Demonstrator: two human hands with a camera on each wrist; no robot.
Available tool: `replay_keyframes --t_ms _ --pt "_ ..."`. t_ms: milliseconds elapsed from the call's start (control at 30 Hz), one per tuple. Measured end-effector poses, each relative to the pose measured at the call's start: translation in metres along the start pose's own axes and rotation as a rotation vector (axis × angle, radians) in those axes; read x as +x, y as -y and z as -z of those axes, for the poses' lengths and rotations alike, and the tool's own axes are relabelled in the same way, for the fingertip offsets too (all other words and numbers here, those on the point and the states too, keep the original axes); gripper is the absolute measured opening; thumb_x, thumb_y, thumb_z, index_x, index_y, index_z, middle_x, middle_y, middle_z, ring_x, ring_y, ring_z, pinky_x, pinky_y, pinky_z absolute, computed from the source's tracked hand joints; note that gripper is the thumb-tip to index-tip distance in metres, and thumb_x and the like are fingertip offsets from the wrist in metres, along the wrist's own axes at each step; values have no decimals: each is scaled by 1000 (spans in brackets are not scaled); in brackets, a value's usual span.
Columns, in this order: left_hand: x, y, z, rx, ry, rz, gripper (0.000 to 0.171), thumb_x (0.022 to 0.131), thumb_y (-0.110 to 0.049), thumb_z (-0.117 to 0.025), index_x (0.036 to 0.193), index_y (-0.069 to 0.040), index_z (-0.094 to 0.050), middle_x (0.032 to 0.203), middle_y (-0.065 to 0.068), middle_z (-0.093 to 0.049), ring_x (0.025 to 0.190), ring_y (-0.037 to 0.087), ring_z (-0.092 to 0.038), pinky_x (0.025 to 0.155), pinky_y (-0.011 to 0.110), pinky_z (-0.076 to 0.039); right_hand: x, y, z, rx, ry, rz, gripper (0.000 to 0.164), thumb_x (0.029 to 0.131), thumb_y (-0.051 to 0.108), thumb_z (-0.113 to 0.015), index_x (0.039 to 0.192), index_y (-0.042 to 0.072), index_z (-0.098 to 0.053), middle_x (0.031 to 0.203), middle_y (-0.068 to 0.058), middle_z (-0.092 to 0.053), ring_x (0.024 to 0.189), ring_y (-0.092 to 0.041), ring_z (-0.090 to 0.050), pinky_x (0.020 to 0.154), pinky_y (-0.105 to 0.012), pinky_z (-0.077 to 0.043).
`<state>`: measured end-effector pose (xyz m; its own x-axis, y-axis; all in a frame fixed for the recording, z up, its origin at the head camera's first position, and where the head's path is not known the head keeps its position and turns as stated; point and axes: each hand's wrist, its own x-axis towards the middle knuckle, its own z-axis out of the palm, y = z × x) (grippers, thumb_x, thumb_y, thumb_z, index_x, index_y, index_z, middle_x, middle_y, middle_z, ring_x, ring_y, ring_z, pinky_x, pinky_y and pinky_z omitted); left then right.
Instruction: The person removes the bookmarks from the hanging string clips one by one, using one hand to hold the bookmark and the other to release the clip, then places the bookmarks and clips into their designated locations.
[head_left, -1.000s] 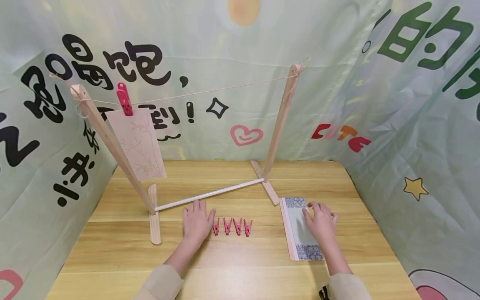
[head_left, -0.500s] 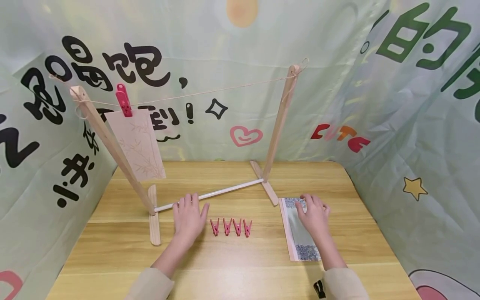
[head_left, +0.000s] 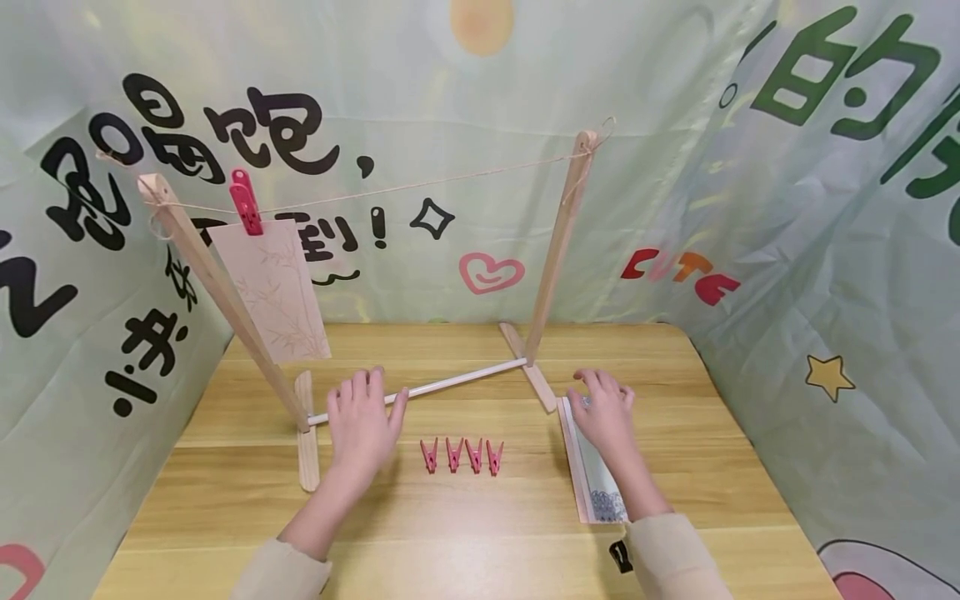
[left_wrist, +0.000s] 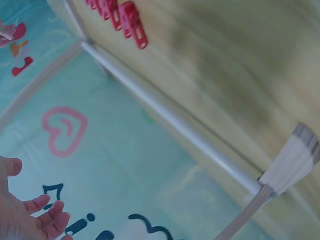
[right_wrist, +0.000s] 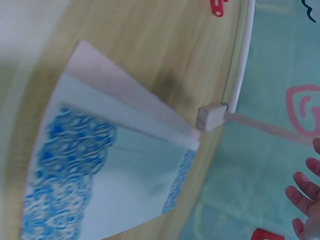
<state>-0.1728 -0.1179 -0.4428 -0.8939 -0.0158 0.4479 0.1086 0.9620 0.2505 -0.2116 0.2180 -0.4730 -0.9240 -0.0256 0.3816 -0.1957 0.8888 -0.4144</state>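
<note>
My left hand (head_left: 365,421), fingers spread and holding nothing, is raised over the white rod (head_left: 457,380) of a wooden stand. In the left wrist view its fingers bend loosely, apart from the rod. My right hand (head_left: 606,412), also holding nothing, hovers over the far end of a few overlapping paper cards (right_wrist: 137,185). The top card has blue lace-like bands; a pink edge shows beneath. Several small pink clothespins (head_left: 453,455) lie in a row between my hands. Another pink clothespin (head_left: 246,202) holds a pale pink bamboo-print card (head_left: 273,292) on the string (head_left: 420,182).
Two wooden uprights, the left post (head_left: 225,292) and the right post (head_left: 558,250), carry the string and stand on flat wooden feet. Printed cloth (head_left: 420,275) surrounds the wooden table (head_left: 465,533). A small black object (head_left: 620,557) shows beside my right cuff.
Both hands have moved left and farther forward. My left hand has left the clothespins' side and now overlaps the rod; my right has shifted toward the cards' far left corner. The clothespins have stayed put.
</note>
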Motion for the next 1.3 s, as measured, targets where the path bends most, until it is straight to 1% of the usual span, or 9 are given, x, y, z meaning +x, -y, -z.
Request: replay_keyframes --t_ms 233,400,500,700,867,1000,1133,1200,1300 --pt "5 0 18 0 -79 -34 50 90 -42 -48 116 0 -48 103 17 -51 91 34 -44 85 49 -30 10 19 -5 12 -5 58 26 86 21 -62 105 5 -59 103 -14 -58 99 -32 -51 89 -52 -23" --pt "9 1 32 -14 -95 -29 52 90 -42 -49 118 2 -47 106 19 -50 94 36 -44 88 52 -28 16 29 -10 16 -33 88 24 86 23 -63 103 7 -59 103 -13 -60 99 -31 -52 89 -52 -24" --pt "11 3 40 -21 -121 -32 51 89 -40 -50 117 2 -46 105 19 -49 92 37 -43 88 53 -27 19 36 -13 25 -34 98 24 85 22 -63 104 7 -60 103 -12 -59 100 -32 -52 89 -51 -24" --pt "19 9 55 -26 -204 -35 52 89 -42 -48 118 2 -45 106 21 -48 92 38 -42 86 52 -27 25 51 -15 56 -35 127 24 86 23 -62 104 8 -60 104 -12 -58 102 -30 -51 89 -50 -24" --pt "25 14 65 -29 -256 -40 55 89 -44 -44 118 3 -44 108 22 -47 94 40 -41 86 53 -26 31 62 -17 45 -25 147 22 87 24 -61 104 10 -59 104 -10 -58 101 -30 -51 91 -51 -24" --pt "29 17 74 -26 -287 -43 55 89 -43 -45 118 4 -43 109 23 -46 93 40 -39 85 52 -26 36 72 -19 48 -14 163 22 87 24 -61 104 10 -59 106 -9 -57 103 -31 -51 93 -50 -24" --pt "35 20 83 -19 -338 -46 53 88 -41 -47 115 4 -44 107 23 -46 89 40 -39 82 52 -27 42 82 -21 53 -5 184 23 87 24 -61 105 9 -60 106 -8 -56 104 -30 -50 94 -50 -23" --pt "37 22 88 -16 -351 -37 53 89 -42 -45 115 4 -43 107 23 -45 90 40 -38 82 52 -27 44 88 -22 50 -2 195 24 87 25 -61 106 9 -60 106 -8 -56 104 -30 -49 94 -49 -23" --pt "42 25 96 -10 -347 -21 54 90 -44 -41 116 3 -41 109 24 -44 92 41 -37 84 53 -25 48 96 -24 47 4 218 24 87 25 -61 105 10 -59 108 -7 -56 104 -29 -49 94 -49 -24"
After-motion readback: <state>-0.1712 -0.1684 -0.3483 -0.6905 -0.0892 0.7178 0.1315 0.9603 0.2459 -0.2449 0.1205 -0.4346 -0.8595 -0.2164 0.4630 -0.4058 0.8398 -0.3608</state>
